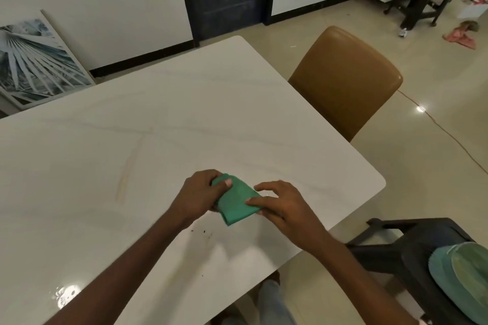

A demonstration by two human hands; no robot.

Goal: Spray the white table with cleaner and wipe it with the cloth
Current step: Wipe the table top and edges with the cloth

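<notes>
Gleaming white table [158, 119], seemingly crumb-flecked.

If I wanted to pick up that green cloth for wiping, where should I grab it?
Probably from above, palm flat across the broad middle of the folded green cloth, fingers curling over its long folded edge. It lies in a flat pad on the white table, so gripping one corner would likely unfold it.
</notes>
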